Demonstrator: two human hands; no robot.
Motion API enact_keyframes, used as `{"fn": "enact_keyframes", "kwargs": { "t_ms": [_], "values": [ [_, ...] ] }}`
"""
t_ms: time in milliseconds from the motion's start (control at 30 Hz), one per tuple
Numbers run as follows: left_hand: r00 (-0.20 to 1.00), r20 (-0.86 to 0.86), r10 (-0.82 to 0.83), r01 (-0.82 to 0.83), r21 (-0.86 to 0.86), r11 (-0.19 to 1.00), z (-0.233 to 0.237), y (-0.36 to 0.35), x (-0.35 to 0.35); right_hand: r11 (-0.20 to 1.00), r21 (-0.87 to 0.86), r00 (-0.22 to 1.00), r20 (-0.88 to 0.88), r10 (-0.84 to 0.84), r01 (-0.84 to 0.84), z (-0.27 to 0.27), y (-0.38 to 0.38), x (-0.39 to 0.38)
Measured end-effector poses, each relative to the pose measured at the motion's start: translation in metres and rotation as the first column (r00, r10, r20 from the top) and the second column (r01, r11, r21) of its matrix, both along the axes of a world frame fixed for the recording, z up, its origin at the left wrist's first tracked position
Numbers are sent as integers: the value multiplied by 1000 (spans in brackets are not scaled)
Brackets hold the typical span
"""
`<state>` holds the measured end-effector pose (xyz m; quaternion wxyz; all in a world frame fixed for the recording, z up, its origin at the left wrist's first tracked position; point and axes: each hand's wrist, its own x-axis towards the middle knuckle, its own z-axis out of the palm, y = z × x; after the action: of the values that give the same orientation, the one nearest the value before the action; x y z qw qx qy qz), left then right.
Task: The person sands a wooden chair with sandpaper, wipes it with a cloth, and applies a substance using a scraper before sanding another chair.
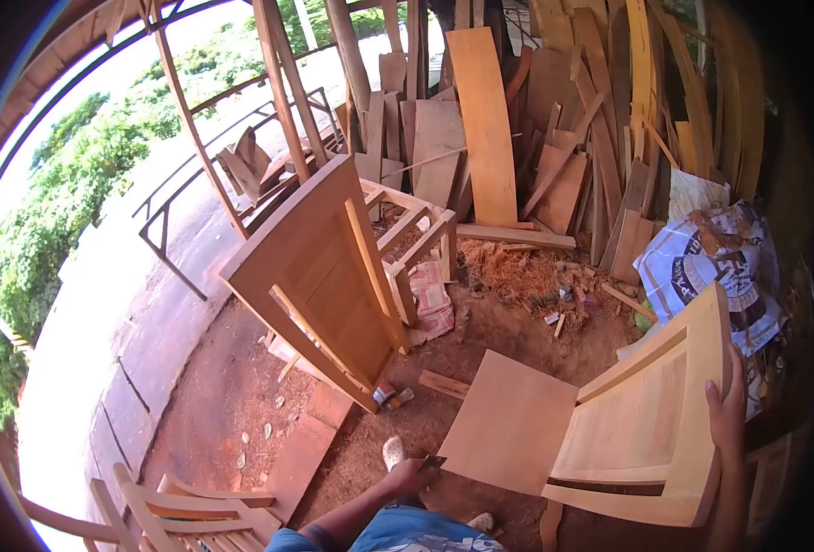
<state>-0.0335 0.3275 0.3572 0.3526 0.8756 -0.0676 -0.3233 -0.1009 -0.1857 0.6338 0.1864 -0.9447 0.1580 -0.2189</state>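
Note:
A bare wooden chair (510, 419) with a flat square seat stands tilted in front of me. Its tall framed backrest (623, 414) leans out to the right. My right hand (727, 414) grips the backrest's outer side rail, fingers over the edge and thumb up. Down at the seat's near left corner, my left hand (412, 478) is closed on a small dark flat piece (435, 462); I cannot tell what it is. A second panelled wooden chair (320, 267) stands ahead to the left, its broad back tilted.
Boards (485, 129) lean in a dense stack at the back. Wood shavings (527, 276) and scraps cover the dirt there. A printed white sack (715, 258) sits at the right. Slatted wooden furniture (186, 511) is at lower left, beside a reddish plank (310, 451). A wooden frame (416, 235) stands behind the second chair.

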Motion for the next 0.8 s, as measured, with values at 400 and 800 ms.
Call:
{"fn": "enact_keyframes", "kwargs": {
  "t_ms": [400,800],
  "values": [
    [993,-112,-22,3,-172,985,-70,121,231,819,176,802,-392,-451,547,-16,-34,-1],
    [992,127,9,25,-268,963,27,140,309,679,147,682,-333,-651,719,-33,-33,-3]
  ]
}}
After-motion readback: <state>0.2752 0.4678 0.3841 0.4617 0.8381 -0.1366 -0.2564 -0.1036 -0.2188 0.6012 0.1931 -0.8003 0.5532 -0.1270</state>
